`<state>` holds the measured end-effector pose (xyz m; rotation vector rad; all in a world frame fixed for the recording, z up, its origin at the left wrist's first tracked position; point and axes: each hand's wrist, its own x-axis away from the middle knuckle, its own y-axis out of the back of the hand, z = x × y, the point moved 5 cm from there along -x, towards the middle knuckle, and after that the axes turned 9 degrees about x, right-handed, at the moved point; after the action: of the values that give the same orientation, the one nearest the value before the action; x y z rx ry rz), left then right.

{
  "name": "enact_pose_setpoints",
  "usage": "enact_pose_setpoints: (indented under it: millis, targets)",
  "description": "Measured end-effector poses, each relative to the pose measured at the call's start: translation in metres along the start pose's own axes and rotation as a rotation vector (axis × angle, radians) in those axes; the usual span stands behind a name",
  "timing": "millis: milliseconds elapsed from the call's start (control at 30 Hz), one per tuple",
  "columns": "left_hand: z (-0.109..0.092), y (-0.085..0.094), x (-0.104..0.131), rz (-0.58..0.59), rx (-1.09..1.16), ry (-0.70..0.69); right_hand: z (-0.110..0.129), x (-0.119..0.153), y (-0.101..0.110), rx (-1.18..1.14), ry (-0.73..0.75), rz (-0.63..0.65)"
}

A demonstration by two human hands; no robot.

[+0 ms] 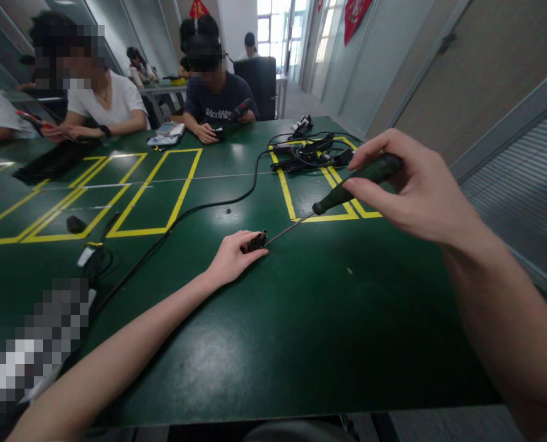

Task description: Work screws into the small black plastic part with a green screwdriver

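Observation:
My left hand (233, 255) rests on the green table, its fingers and thumb closed around a small black part (256, 242). What kind of part it is I cannot make out. A screwdriver (340, 195) with a dark green handle and a thin metal shaft is gripped in my right hand (414, 184), raised above the table. The shaft slants down to the left, and its tip meets the black part or lies right beside it; exact contact is too small to tell.
Tangled black cables and dark parts (310, 152) lie beyond my right hand. A black cable (209, 207) crosses the green table (301, 344) toward an adapter (89, 255) on the left. Yellow tape marks rectangles (139, 232). Across the table, a co-worker (218, 92) holds a dark tool.

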<state>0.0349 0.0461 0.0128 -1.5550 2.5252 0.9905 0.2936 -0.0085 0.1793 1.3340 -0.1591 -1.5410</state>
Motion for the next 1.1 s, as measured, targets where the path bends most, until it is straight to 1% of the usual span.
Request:
enact_pose_setpoints:
  millis: [100, 200, 267, 433, 600, 667, 800, 967, 1033, 1100]
  targets:
    - [0.0005, -0.0001, 0.0001, -0.003, -0.003, 0.001, -0.0002, 0.0, -0.0007, -0.007, 0.021, 0.011]
    - [0.0012, -0.0006, 0.0, -0.003, 0.003, -0.002, -0.0045, 0.0003, -0.0005, 0.044, -0.042, -0.007]
    - [0.0017, -0.001, 0.0, -0.003, 0.004, -0.003, -0.0048, 0.0012, -0.0006, 0.048, -0.054, -0.013]
    - [0.0016, -0.0009, 0.0001, -0.003, -0.003, -0.009, -0.0009, 0.0027, -0.0026, -0.099, -0.003, 0.008]
    - [0.0007, -0.0002, -0.0005, -0.008, -0.006, -0.01, -0.0033, -0.0003, -0.0015, 0.008, -0.095, -0.006]
    - [0.0007, -0.0004, -0.0007, -0.01, -0.003, -0.006, -0.003, -0.001, 0.0006, 0.035, -0.078, -0.02]
    - [0.0005, -0.001, -0.0007, -0.006, 0.004, 0.0, -0.0029, 0.0004, 0.0038, 0.021, 0.015, -0.013]
    - [-0.0002, -0.0003, -0.0006, -0.009, 0.002, -0.002, -0.0063, 0.001, 0.0024, 0.071, -0.101, 0.015]
    - [-0.0004, 0.0, -0.0008, -0.006, -0.001, -0.001, -0.0033, 0.0008, 0.0019, 0.043, -0.093, -0.001]
    - [-0.0006, 0.0001, -0.0009, -0.004, -0.005, 0.0, -0.0003, 0.0008, 0.0013, 0.01, -0.056, -0.014]
